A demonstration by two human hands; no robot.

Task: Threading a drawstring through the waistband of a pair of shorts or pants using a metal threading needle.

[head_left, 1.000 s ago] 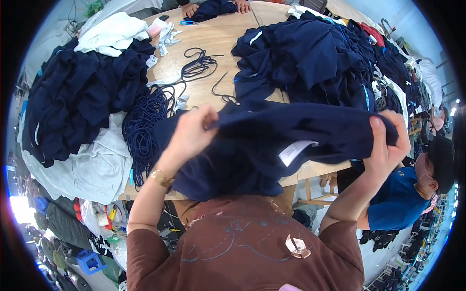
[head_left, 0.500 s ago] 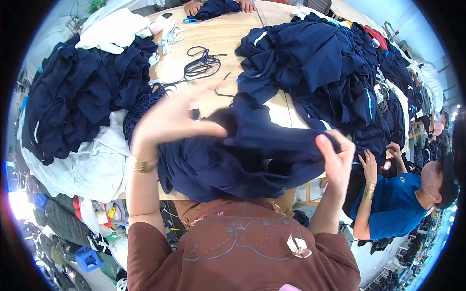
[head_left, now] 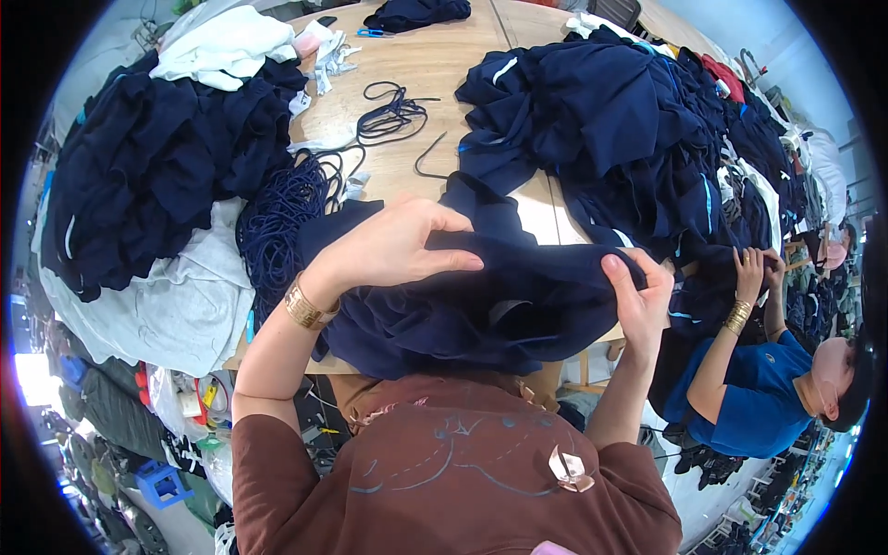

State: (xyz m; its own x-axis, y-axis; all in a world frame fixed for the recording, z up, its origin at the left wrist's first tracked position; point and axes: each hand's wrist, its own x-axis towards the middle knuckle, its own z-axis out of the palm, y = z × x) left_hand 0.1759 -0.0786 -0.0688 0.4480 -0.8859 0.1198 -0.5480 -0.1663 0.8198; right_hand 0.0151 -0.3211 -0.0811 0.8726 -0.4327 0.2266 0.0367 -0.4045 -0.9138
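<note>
A dark navy garment [head_left: 416,324] lies bunched at the table's near edge, with one band-like edge stretched between my hands. My left hand [head_left: 398,242] pinches the left part of this band between thumb and fingers. At the band's right end, my right hand [head_left: 641,294] grips the cloth, thumb on the near side. Just left of the garment sits a tangled heap of navy cord [head_left: 282,208]. Past my hands, a looser bundle of cord [head_left: 393,118] and a short bent cord end [head_left: 427,159] rest on the table.
Navy garments form piles at left [head_left: 157,176] and right [head_left: 601,111]. White cloth [head_left: 222,46] tops the left pile; pale grey cloth [head_left: 185,305] hangs below it. Blue-handled scissors [head_left: 375,33] lie at the far side. A co-worker in blue [head_left: 754,398] handles dark cloth at right.
My left hand has come down from a blurred, raised position onto the band. My right hand has barely moved. Another person's hands at the far edge are gone from view.
</note>
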